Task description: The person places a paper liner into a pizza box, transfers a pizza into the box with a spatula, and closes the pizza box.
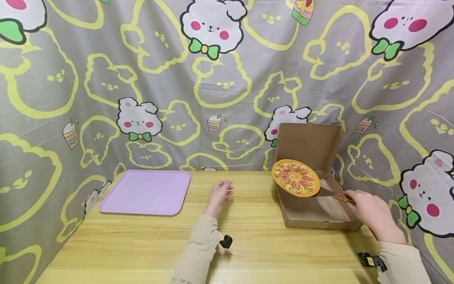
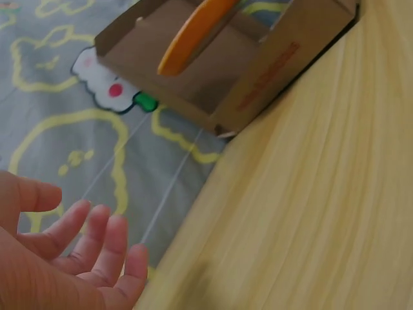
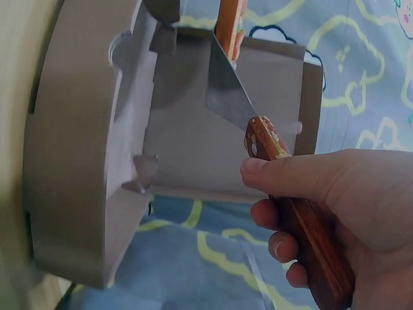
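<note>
In the head view my right hand (image 1: 370,211) grips the wooden handle of a spatula (image 3: 229,93), whose flat metal blade runs under a round toy pizza (image 1: 296,177). The pizza is tilted and held above an open cardboard pizza box (image 1: 315,224), near its left side. The right wrist view shows thumb and fingers wrapped around the handle. My left hand (image 1: 220,196) hovers over the middle of the table, left of the box, holding nothing. Its fingers are loosely bent and apart in the left wrist view.
A lilac tray (image 1: 145,192) lies at the left rear of the wooden table (image 1: 248,252). The box's raised lid (image 1: 305,144) stands upright behind the pizza. A patterned cloth (image 1: 227,98) hangs behind the table and along both sides.
</note>
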Available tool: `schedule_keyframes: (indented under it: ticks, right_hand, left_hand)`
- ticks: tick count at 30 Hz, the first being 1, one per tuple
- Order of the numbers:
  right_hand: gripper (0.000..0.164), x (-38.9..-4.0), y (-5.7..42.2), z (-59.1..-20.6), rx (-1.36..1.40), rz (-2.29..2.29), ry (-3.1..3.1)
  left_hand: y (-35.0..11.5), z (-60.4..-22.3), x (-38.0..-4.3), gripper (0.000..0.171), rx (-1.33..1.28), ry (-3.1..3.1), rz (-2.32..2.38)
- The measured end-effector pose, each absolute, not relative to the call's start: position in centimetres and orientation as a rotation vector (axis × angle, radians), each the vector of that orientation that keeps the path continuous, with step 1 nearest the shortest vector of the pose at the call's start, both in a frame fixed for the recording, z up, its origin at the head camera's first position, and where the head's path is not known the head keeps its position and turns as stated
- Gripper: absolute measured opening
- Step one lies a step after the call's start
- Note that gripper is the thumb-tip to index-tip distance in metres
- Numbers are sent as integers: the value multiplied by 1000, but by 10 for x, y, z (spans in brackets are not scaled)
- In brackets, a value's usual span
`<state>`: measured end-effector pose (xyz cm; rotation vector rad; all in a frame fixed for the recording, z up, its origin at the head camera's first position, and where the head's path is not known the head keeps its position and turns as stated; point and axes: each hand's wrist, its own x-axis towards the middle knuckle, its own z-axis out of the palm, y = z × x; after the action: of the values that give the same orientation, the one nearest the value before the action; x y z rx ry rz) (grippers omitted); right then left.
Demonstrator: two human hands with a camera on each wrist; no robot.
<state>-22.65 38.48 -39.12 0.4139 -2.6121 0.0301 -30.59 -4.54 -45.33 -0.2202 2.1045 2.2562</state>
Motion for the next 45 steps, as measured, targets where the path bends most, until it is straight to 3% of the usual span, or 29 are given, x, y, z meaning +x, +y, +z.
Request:
schedule_keyframes:
  ticks: [24, 33, 45]
  right_hand:
    - [25, -251, 431, -378, 321, 54, -2907]
    - [23, -260, 436, -378, 325, 51, -2911]
    - [25, -262, 436, -379, 309, 68, -2912]
  left_hand:
    - [73, -464, -294, 37, 130, 1919, 1870]
    - [98, -471, -288, 19, 75, 1954, 1881]
    - [101, -488, -292, 19, -66, 1908, 1994]
